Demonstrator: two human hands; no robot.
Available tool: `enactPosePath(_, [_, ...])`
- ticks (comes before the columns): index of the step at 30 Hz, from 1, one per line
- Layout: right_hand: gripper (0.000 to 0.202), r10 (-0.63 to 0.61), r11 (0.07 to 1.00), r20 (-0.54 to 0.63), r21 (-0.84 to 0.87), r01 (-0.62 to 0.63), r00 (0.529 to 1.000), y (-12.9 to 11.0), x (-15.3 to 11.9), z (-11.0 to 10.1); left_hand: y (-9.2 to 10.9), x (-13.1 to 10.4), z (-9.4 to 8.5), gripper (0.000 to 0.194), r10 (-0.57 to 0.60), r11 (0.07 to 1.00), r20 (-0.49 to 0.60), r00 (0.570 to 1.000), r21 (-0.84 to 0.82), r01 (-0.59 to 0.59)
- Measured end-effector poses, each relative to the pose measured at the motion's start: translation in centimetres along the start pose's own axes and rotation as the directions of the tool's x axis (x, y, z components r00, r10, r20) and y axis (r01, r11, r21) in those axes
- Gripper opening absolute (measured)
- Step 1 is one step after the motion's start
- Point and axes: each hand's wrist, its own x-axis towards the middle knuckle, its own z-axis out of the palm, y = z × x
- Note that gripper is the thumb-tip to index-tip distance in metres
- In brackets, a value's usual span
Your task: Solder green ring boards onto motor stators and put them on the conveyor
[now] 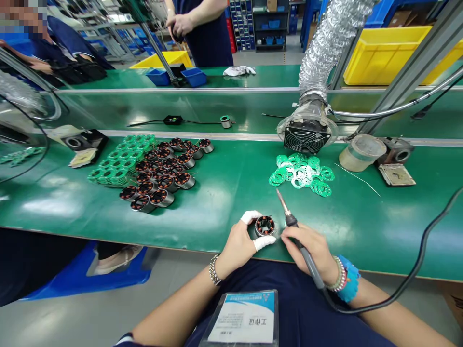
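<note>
While the wound stator (pixel 265 233) is taken as the clock centre, the left grip (pixel 240 241) is found at 8 o'clock, closed on it. The stator is held between thumb and index finger, both white-sheathed: the index tip is set against its rim at 10 o'clock, the thumb tip at 6 o'clock. Its location is near the front edge of the green surface (pixel 224 207); whether its base is touching could not be determined.

Orientation: the open copper-wound face is turned upward, toward the viewer. The cylinder's axis is judged roughly upright. A short lead is seen projecting near 1 o'clock.

The soldering iron (pixel 291 221) is gripped like a pen in the right grip (pixel 314 249), at 4 o'clock. Its bare tip is pointed at 11 o'clock, with the long axis running from there to 5 o'clock, where the cable leaves the handle. The tip is projected well beyond the fingers and is held near the stator, apart from it. The right fingertips are placed just beside the stator, at 3 o'clock.

Surroundings: loose green ring boards (pixel 302 173) are scattered at 1 o'clock; further stators (pixel 166 183) are grouped at 10 o'clock, with stacked green boards (pixel 121 161) behind.
</note>
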Motion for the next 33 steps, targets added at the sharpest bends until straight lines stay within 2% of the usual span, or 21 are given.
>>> enactPosePath(3, [0.018, 0.017, 1.000, 0.004, 0.026, -0.017, 1.000, -0.5, -0.1, -0.2, 0.1, 0.0, -0.1, 0.047, 0.029, 0.998, 0.017, 0.999, 0.051, -0.029])
enactPosePath(7, [0.016, 0.147, 0.989, -0.062, -0.015, -0.148, 0.987, -0.5, 0.3, -1.1, 0.4, -0.4, -0.4, 0.048, 0.116, 0.977, 0.078, 0.990, 0.170, -0.128])
enactPosePath(10, [0.024, 0.162, 0.987, 0.008, -0.011, -0.162, 0.987, -0.2, 0.6, -1.1, 0.9, -0.8, -0.3, 0.045, 0.231, 0.945, 0.100, 0.968, 0.214, -0.248])
enactPosePath(13, [0.022, 0.200, 0.978, 0.022, 0.061, -0.201, 0.980, -0.3, 0.7, -0.6, 1.4, -1.1, -0.2, 0.044, 0.303, 0.932, 0.130, 0.944, 0.168, -0.322])
enactPosePath(15, [0.019, 0.297, 0.940, 0.024, 0.171, -0.297, 0.955, -0.4, 0.7, -0.4, 1.4, -1.1, -0.4, 0.045, 0.273, 0.954, 0.176, 0.946, 0.077, -0.290])
enactPosePath(18, [0.021, 0.467, 0.784, 0.081, 0.422, -0.455, 0.880, -0.7, 0.8, -0.3, 1.0, -1.0, -0.8, 0.049, 0.172, 0.973, 0.273, 0.946, -0.199, -0.120])
enactPosePath(20, [0.024, 0.514, 0.695, 0.097, 0.535, -0.480, 0.852, -0.8, 0.8, -0.3, 0.6, -0.9, -1.0, 0.050, 0.118, 0.925, 0.324, 0.939, -0.379, 0.015])
enactPosePath(21, [0.025, 0.521, 0.686, 0.081, 0.553, -0.473, 0.850, -0.8, 0.8, -0.2, 0.6, -0.8, -1.0, 0.050, 0.101, 0.902, 0.338, 0.936, -0.428, 0.057])
enactPosePath(23, [0.024, 0.502, 0.749, 0.012, 0.494, -0.441, 0.865, -0.7, 0.4, -0.1, 0.7, -0.8, -1.1, 0.051, 0.092, 0.910, 0.342, 0.935, -0.410, 0.061])
enactPosePath(25, [0.019, 0.404, 0.872, -0.053, 0.325, -0.367, 0.913, -0.5, -0.1, 0.1, 1.1, -0.9, -1.2, 0.050, 0.134, 0.964, 0.320, 0.938, -0.262, -0.049])
enactPosePath(27, [0.015, 0.239, 0.964, -0.044, 0.132, -0.231, 0.970, -0.1, -0.6, 0.2, 1.5, -0.9, -1.2, 0.050, 0.218, 0.976, 0.313, 0.924, -0.082, -0.203])
enactPosePath(29, [0.017, 0.129, 0.991, 0.023, 0.015, -0.130, 0.991, 0.3, -0.9, 0.0, 1.9, -0.9, -1.1, 0.050, 0.296, 0.945, 0.335, 0.894, 0.033, -0.326])
enactPosePath(31, [0.017, 0.139, 0.990, 0.052, -0.029, -0.138, 0.989, 0.7, -1.1, -0.6, 1.9, -0.7, -1.1, 0.050, 0.320, 0.926, 0.348, 0.881, 0.084, -0.369])
enactPosePath(33, [0.013, 0.214, 0.976, 0.014, -0.050, -0.213, 0.977, 1.0, -1.1, -1.6, 1.6, -0.4, -1.1, 0.049, 0.290, 0.933, 0.316, 0.903, 0.115, -0.340])
